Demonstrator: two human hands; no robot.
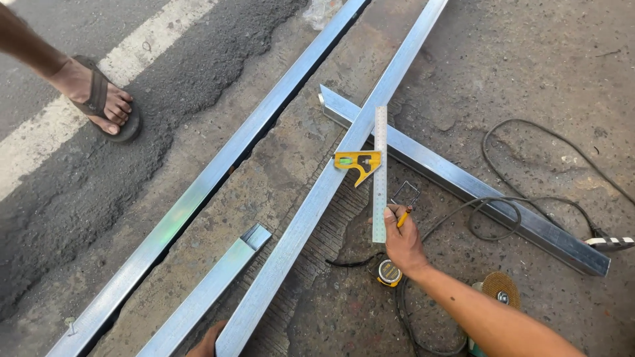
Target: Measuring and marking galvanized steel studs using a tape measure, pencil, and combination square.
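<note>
At the far left, another person's sandalled foot (99, 99) is standing on the asphalt beside a white painted road stripe (79, 86), the leg running off the frame's edge. Right of it, a long galvanised square tube (218, 172) is lying along the concrete edge, and a shorter tube (211, 291) is ending near it with its open mouth showing. At the near edge the left hand (208, 342) is mostly cut off; only a knuckle is showing against the middle tube (311, 205), so whether its grip is closed cannot be told. A combination square (379, 168) with a yellow head is resting across that middle tube, where a cross tube (463, 182) is passing beneath. The right hand (402, 241) is pinching a yellow pencil (404, 217), grip clamped on it, touching the near end of the square's blade. Just near the wrist a yellow tape measure (389, 272) is lying partly hidden. Farther right, a black cable (529, 211) is looping over the floor, and an angle grinder (499, 291) is half covered by the forearm.
</note>
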